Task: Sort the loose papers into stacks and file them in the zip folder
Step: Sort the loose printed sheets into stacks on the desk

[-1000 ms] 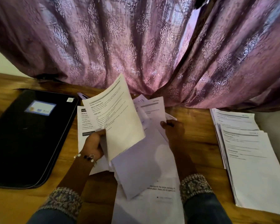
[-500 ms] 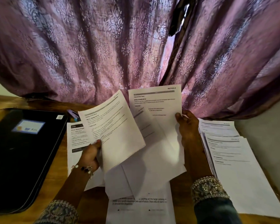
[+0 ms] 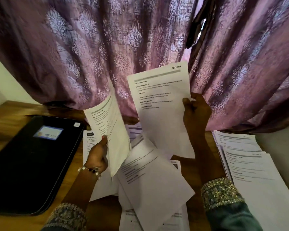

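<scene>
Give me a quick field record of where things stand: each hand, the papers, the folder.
left hand: grips one printed sheet, raised off the desk
right hand: pinches the sheet headed "Section" by its right edge, raised in front of the curtain
loose papers: overlapping, unsorted, on the desk between the arms
sorted stack: at the right side of the desk
zip folder: black, flat on the desk at the left, looks closed, no papers in it yet
desk: wood
</scene>
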